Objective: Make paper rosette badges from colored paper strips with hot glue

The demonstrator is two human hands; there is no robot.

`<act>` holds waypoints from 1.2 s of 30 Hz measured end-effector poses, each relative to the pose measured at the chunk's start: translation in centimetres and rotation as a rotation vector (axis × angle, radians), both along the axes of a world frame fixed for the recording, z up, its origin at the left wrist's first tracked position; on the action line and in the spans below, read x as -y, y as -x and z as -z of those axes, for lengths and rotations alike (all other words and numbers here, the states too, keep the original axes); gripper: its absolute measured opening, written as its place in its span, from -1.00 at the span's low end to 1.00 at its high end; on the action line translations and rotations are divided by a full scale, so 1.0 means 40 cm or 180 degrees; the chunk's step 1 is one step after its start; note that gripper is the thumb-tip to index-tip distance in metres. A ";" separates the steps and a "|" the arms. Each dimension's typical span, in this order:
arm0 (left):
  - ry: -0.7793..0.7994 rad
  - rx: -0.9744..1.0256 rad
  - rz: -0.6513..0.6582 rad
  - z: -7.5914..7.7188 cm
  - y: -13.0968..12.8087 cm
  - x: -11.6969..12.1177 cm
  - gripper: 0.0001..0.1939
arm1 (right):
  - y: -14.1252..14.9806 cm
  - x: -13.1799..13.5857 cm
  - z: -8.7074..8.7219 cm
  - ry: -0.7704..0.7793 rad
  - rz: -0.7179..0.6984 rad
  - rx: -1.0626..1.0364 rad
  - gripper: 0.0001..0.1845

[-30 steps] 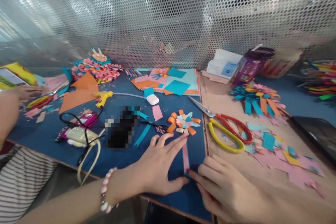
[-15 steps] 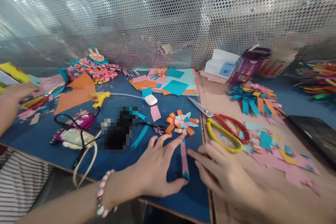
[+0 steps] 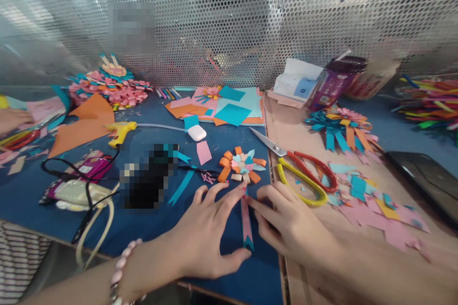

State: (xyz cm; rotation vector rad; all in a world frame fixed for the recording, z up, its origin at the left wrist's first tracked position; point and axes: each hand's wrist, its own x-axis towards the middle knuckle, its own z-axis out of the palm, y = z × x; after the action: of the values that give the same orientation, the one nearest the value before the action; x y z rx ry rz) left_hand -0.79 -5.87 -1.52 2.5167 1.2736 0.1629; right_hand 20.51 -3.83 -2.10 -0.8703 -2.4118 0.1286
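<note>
A pink and teal paper strip [image 3: 246, 224] with a notched end lies flat on the blue table between my hands. My left hand [image 3: 202, 233] is spread open over the table, its index fingertip at the strip's upper end and its thumb beside the notched end. From the right, my right hand [image 3: 291, 224] reaches in with its index fingertip against the strip's upper part; its other fingers are loosely bent. Just beyond the fingertips sits a paper flower [image 3: 243, 166] of orange, pink and pale blue loops. Red-and-yellow-handled scissors [image 3: 300, 167] lie beside my right hand.
Left of centre are a yellow glue gun [image 3: 121, 132], a white earbud case [image 3: 196, 133] and tangled cables. Paper scraps [image 3: 372, 209] and a phone [image 3: 422, 181] lie right. A purple cup [image 3: 336, 83] stands behind. Another person's hand [image 3: 14, 120] is far left.
My right hand has come closer to the strip, its index fingertip now meeting the upper part. The view has shifted slightly. At far left, the other person's hand shows less.
</note>
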 end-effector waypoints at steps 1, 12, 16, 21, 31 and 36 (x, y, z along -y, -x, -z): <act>0.0016 -0.0008 -0.0011 0.000 0.000 0.000 -0.02 | 0.001 -0.001 0.001 0.0006 0.0008 0.0004 -0.77; 0.0020 -0.0031 0.0025 -0.004 -0.001 0.001 -0.07 | 0.000 -0.001 0.002 0.0046 0.0031 -0.0039 -0.76; -0.0030 -0.0017 0.0021 0.002 0.000 0.002 -0.06 | -0.002 -0.001 -0.002 0.0187 0.0077 -0.0234 -0.78; -0.0033 0.0010 0.0053 0.002 0.002 -0.001 -0.08 | -0.003 0.004 -0.007 0.0184 -0.0041 -0.0234 -0.76; -0.0014 -0.0026 0.0059 -0.005 -0.002 -0.002 -0.13 | -0.006 0.008 -0.006 0.0109 -0.0220 -0.0106 -0.74; -0.0027 -0.0064 0.0113 0.001 0.003 -0.004 -0.22 | -0.002 0.009 -0.010 0.0084 -0.0246 -0.0002 -0.77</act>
State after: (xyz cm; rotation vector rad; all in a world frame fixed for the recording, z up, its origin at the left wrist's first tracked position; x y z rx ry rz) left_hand -0.91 -5.72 -1.55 2.5526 1.2374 0.1354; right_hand 20.57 -4.18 -1.69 -0.7889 -2.4489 0.1905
